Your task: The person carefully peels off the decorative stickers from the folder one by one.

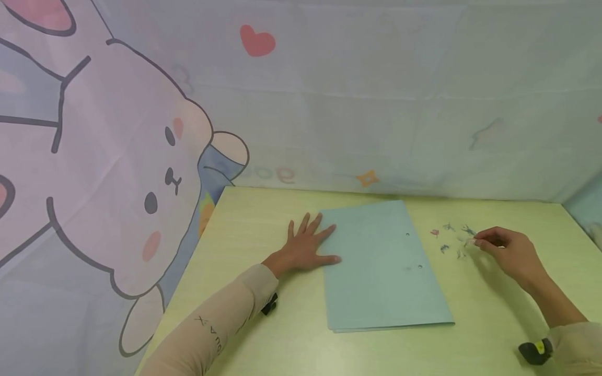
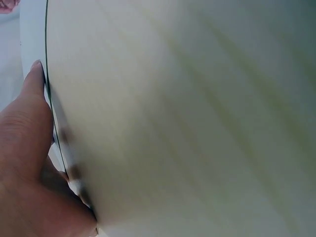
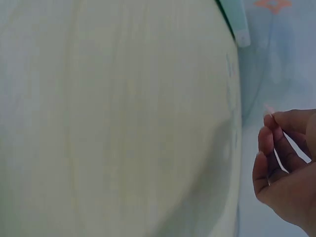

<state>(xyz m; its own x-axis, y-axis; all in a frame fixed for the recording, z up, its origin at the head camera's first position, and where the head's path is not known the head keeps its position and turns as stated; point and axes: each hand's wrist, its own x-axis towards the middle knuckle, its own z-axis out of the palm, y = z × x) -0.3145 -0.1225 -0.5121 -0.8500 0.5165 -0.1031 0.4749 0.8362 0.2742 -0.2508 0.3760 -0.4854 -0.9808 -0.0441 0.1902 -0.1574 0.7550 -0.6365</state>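
Note:
A pale blue-green folder [image 1: 371,282] lies closed on the table, with two small round holes near its right edge. My left hand [image 1: 305,249] rests with fingers spread on the table along the folder's left edge; its thumb lies on the cover. At the right, several small transparent flower-patterned pieces, perhaps stickers, are scattered, among them a pink one [image 1: 435,233] and a dark blue one [image 1: 444,249]. Just beside them, my right hand [image 1: 510,256] pinches a tiny clear piece [image 3: 269,108] with a pinkish tint between thumb and forefinger, raised off the table.
The pale yellow table [image 1: 268,344] has its far edge against a hanging cloth [image 1: 352,104] printed with a large rabbit and a heart. A black wrist device [image 1: 535,352] sits at my right sleeve, another [image 1: 269,304] under my left forearm.

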